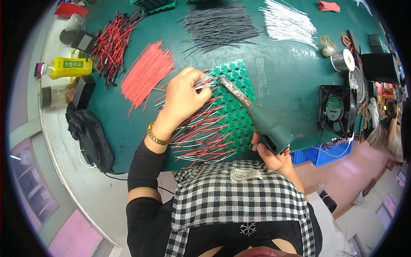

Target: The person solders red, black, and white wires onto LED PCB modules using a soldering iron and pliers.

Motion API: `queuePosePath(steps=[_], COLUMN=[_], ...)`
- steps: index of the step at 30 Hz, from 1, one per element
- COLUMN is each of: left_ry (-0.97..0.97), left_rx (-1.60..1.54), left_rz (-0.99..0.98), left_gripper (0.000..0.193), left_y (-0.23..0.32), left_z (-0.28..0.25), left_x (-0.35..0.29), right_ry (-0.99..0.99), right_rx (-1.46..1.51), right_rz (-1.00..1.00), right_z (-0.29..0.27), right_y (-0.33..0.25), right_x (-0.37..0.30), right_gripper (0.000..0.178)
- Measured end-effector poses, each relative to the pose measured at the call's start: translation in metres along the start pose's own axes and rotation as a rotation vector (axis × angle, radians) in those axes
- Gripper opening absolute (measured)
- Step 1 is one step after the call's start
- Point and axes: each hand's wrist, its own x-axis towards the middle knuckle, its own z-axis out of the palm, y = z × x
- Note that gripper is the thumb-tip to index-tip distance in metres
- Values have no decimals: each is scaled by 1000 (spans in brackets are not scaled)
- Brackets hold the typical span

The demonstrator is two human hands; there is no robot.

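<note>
My left hand (185,95), with a gold watch at its wrist, is closed around several thin white wires (204,82). Their ends lie at the upper left part of a green panel of round circuit boards (233,112). In my right hand (270,157) is a dark green pistol-shaped soldering gun (266,122). Its metal tip (223,81) points at the panel close to the wire ends; whether it touches cannot be made out. Red and white wires (201,137) fan out leftward from the lower rows of the panel.
Bundles of red wires (147,73), black wires (219,26) and white wires (289,23) lie on the green table (291,85). A wire pile with black ends (113,47) is at the far left. A solder spool (342,60) and a black fan (337,110) stand at right.
</note>
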Motion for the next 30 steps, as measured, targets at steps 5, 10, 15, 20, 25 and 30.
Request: queuePosePath(steps=[5, 10, 15, 20, 25, 30], left_ry=[5, 3, -18, -32, -34, -41], left_rx=[11, 16, 33, 16, 25, 34], left_rz=[16, 19, 42, 23, 26, 12], left_gripper=[10, 10, 10, 10, 10, 11], left_y=[-1, -3, -5, -4, -5, -3], left_z=[0, 1, 0, -1, 0, -1], left_x=[1, 1, 1, 1, 1, 0], right_ry=[-24, -7, -12, 41, 110, 96], right_rx=[-121, -76, -59, 66, 201, 235], right_rz=[-42, -30, -4, 46, 87, 69], right_z=[0, 2, 2, 1, 3, 2], right_y=[-6, -9, -8, -6, -6, -4], right_x=[4, 5, 3, -6, -9, -9], right_gripper=[15, 15, 16, 17, 20, 21])
